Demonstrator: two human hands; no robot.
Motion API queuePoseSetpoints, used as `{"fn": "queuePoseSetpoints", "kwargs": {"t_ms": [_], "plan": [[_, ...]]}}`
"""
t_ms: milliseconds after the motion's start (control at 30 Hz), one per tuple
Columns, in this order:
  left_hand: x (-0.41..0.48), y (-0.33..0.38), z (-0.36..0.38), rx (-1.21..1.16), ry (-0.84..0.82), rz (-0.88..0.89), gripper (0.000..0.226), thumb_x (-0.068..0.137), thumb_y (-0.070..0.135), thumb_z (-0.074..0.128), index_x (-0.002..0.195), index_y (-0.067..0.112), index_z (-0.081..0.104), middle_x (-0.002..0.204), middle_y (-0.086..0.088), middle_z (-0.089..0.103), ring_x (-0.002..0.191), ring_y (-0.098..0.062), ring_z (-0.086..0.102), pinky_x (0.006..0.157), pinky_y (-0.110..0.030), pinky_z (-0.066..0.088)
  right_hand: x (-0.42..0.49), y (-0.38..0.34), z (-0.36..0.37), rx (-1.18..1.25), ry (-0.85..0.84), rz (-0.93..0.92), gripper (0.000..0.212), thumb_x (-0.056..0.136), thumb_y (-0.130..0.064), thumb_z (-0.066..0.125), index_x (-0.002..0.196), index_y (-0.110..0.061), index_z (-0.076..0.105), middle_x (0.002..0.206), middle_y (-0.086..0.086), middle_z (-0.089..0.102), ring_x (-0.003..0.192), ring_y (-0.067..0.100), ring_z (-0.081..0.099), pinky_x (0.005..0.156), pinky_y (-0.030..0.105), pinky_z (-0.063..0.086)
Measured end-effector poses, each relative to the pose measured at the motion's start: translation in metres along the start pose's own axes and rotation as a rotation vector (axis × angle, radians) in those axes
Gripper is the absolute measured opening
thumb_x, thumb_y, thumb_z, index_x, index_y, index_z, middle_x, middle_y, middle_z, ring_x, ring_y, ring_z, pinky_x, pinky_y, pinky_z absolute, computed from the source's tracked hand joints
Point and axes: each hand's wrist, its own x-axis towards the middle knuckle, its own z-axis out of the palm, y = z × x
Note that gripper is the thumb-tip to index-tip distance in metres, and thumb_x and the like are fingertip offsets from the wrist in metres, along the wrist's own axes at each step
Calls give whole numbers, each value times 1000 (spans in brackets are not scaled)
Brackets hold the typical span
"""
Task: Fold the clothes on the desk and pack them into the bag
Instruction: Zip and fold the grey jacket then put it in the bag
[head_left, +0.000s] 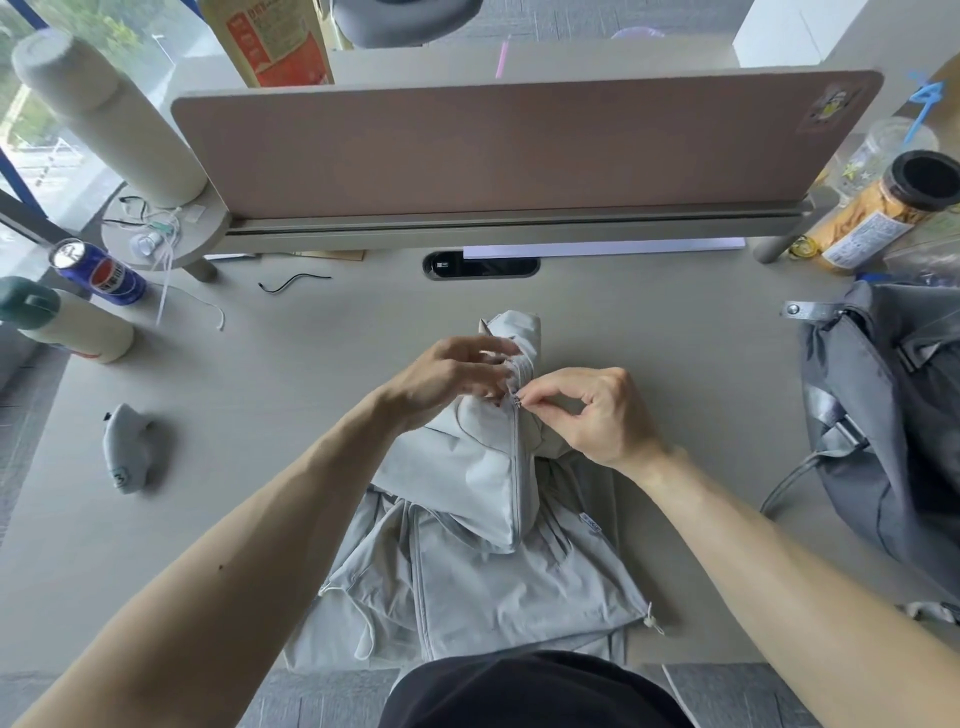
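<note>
A light grey zip-up jacket (467, 561) lies on the beige desk (270, 415) in front of me, its upper part bunched and lifted. My left hand (452, 374) grips the gathered collar fabric near the top of the zipper. My right hand (592, 410) pinches the small metal zipper pull (517, 400) between thumb and forefinger. The zipper line runs down the jacket's middle. A dark grey bag (883, 415) with straps and a buckle sits at the desk's right edge.
A brown divider panel (519, 150) closes off the desk's far side. At the left stand a blue can (98, 273), a cream bottle (72, 325) and a small grey plush (127, 449). A snack jar (872, 218) stands at the far right. A black cable (291, 283) lies near the divider.
</note>
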Motion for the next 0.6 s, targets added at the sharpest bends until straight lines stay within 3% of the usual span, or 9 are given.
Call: {"fn": "queuePoseSetpoints", "kwargs": {"t_ms": [100,233,300,400,500,600], "plan": [[-3,1,6,-160,24,146,17,91,-9,58,105,-2,63,86,-16,65,73,-28,64,75,-33,57,-2,-1,3,57,-19,101,7,82,-9,78,88,-12,77,89,-9,76,81,3,71,75,28,58],[-6,0,10,-188,67,166,16,90,-8,58,89,7,65,80,-8,70,74,-22,67,84,-37,54,0,2,7,159,-15,260,10,83,-10,77,88,-19,76,85,-14,74,77,4,72,75,36,61],[-6,-1,10,-199,94,167,14,84,1,63,90,13,65,87,-5,71,83,-20,66,88,-38,51,2,1,9,173,-4,269,11,83,-10,77,87,-20,75,84,-13,74,76,6,72,75,36,61],[-5,-9,6,-267,28,188,37,80,-7,63,112,12,54,113,-12,65,95,-26,62,89,-38,49,8,3,12,221,42,279,11,82,-10,77,86,-20,74,85,-8,75,78,12,73,75,39,61],[-6,-15,8,-73,-32,172,49,80,-8,67,120,2,40,111,-20,59,92,-29,59,86,-36,48,14,4,16,238,66,278,12,82,-8,78,84,-20,73,83,-4,75,78,14,73,75,41,61],[-5,-14,10,168,-2,175,41,83,4,72,114,-9,48,96,-9,64,89,-17,60,81,-28,49,18,4,19,288,86,290,12,83,-6,76,83,-17,72,82,0,75,78,17,73,76,39,60]]}}
